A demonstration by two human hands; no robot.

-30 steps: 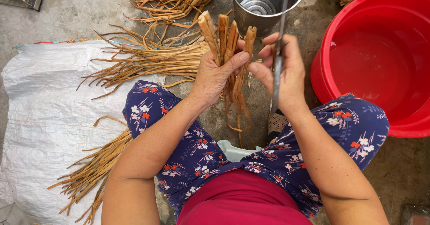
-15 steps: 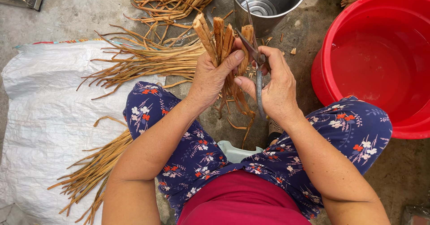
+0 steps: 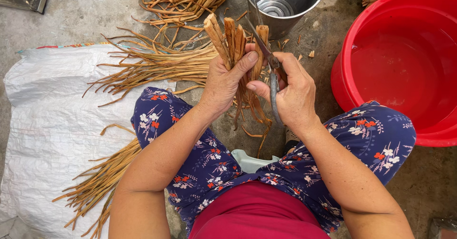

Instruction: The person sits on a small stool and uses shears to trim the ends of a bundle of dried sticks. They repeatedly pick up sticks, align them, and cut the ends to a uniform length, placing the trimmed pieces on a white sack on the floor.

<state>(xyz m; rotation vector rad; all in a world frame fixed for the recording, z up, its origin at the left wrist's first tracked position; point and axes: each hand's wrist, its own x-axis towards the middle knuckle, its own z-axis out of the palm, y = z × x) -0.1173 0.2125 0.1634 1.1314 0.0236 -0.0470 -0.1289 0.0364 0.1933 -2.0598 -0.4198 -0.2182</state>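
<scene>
Left hand (image 3: pixel 226 84): grip closed round a small bundle of tan stalks (image 3: pixel 233 41), cut ends pointing away from the person, thumb pressed across the front. The bundle is held in the air over the gap between the knees, above the concrete floor (image 3: pixel 76 15).

Right hand (image 3: pixel 293 96): grip closed on a knife (image 3: pixel 266 60), blade laid against the right side of the bundle near its top.

Handling, judged: the stalks look dry, fibrous and light; stiff at the thick cut ends, frayed and limp at the thin tails hanging below the hand. Loose pieces would slip out of a slack hold, so the middle of the bundle, where the left hand is now, seems the soundest place to hold.

Around: more stalks (image 3: pixel 157 65) lie on the white sack (image 3: pixel 52 120) at the floor's left edge; a steel bucket (image 3: pixel 285 3) sits at the far edge, and a red basin (image 3: pixel 404 63) at the right.
</scene>
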